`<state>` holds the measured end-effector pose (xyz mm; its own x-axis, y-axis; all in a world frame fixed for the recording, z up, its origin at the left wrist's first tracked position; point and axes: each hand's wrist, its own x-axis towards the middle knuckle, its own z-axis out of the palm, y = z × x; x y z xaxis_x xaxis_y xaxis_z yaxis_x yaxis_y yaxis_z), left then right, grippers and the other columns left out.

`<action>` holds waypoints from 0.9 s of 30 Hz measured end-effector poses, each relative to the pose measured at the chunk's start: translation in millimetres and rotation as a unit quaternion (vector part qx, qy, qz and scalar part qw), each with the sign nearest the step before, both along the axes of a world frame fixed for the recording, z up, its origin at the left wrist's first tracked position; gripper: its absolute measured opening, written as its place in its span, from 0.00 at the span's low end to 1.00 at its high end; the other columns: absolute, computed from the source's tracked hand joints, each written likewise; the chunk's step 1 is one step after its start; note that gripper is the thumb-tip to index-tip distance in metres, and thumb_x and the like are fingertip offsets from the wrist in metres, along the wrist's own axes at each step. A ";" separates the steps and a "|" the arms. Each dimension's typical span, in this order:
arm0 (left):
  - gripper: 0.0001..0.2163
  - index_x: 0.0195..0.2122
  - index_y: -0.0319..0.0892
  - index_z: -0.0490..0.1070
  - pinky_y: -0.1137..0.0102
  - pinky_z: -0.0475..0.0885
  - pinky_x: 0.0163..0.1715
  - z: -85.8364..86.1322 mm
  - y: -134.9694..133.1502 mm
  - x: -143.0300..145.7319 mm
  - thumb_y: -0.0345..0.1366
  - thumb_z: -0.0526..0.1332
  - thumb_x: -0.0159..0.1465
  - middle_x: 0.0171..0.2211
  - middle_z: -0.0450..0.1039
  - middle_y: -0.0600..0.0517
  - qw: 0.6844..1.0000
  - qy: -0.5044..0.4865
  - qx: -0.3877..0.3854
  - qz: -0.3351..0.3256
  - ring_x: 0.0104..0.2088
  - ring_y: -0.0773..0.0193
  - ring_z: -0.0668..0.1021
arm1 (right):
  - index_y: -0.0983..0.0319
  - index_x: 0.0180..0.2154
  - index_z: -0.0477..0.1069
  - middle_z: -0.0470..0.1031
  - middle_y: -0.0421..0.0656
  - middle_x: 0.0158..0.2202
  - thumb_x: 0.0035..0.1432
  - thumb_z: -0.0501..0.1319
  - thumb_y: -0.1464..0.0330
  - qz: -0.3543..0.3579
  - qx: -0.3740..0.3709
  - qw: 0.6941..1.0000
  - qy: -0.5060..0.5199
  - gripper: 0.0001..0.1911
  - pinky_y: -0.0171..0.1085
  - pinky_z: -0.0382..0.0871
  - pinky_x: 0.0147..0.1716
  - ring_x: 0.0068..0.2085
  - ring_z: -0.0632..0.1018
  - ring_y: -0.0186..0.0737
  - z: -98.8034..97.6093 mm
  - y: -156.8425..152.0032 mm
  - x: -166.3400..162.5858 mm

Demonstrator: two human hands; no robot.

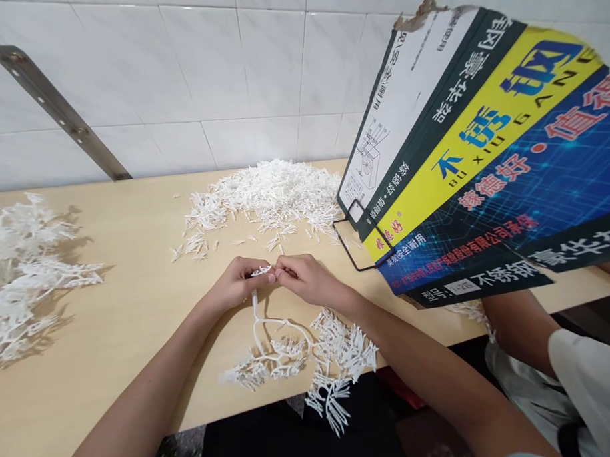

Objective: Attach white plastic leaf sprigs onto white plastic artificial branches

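A white branched plastic piece (pixel 282 322), like a moulding sprue with many thin tips, lies on the table in front of me. Its stem runs up into my left hand (pixel 240 279), which is closed on it, with white tips showing between thumb and forefinger. My right hand (pixel 303 276) pinches at the same tips, its fingertips touching my left thumb; the exact bit it grips is hidden. The dense lower tips of the piece hang over the table's near edge. Just beyond my hands lies a pile of small loose white plastic bits (pixel 279 191).
More white branched pieces (pixel 23 278) are heaped on the table (pixel 134 249) at the left. A large printed cardboard panel (pixel 467 161) stands at the right in a black wire stand (pixel 352 247). Behind it, another person's arm (pixel 519 322) shows. A tiled wall backs the table.
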<state>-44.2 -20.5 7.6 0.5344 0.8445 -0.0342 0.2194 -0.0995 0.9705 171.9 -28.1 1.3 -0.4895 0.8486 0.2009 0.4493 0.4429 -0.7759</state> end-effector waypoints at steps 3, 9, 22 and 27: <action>0.19 0.22 0.39 0.72 0.70 0.52 0.22 2.9 -2.1 -5.8 0.48 0.70 0.61 0.19 0.57 0.56 0.997 -0.020 -0.047 -0.065 0.21 0.70 0.58 | 0.60 0.28 0.66 0.66 0.35 0.23 0.67 0.57 0.66 0.106 -0.157 0.977 0.096 0.13 0.34 0.58 0.28 0.26 0.67 0.33 0.6 -0.1 1.1; 0.17 0.29 0.39 0.78 0.72 0.55 0.19 1.9 -1.1 -4.2 0.50 0.72 0.60 0.17 0.60 0.57 0.996 -0.051 -0.065 0.039 0.18 0.70 0.62 | 0.60 0.35 0.70 0.70 0.38 0.27 0.69 0.58 0.61 0.076 -0.204 0.952 0.214 0.12 0.36 0.66 0.31 0.28 0.71 0.35 -3.4 7.4 2.8; 0.19 0.36 0.40 0.75 0.73 0.63 0.23 -4.3 2.8 12.5 0.54 0.68 0.64 0.21 0.70 0.56 0.982 -0.057 0.021 0.177 0.22 0.68 0.71 | 0.60 0.29 0.78 0.72 0.37 0.23 0.65 0.66 0.56 0.015 -0.017 0.999 -0.039 0.17 0.35 0.54 0.29 0.26 0.69 0.33 -1.5 -1.1 -8.3; 0.19 0.43 0.42 0.79 0.72 0.69 0.29 -3.1 4.0 9.3 0.52 0.70 0.63 0.30 0.76 0.53 0.982 -0.063 0.030 0.177 0.28 0.65 0.75 | 0.61 0.27 0.74 0.68 0.36 0.23 0.66 0.64 0.61 -0.025 -0.073 0.996 0.046 0.16 0.35 0.52 0.27 0.25 0.65 0.32 0.9 -1.3 -13.1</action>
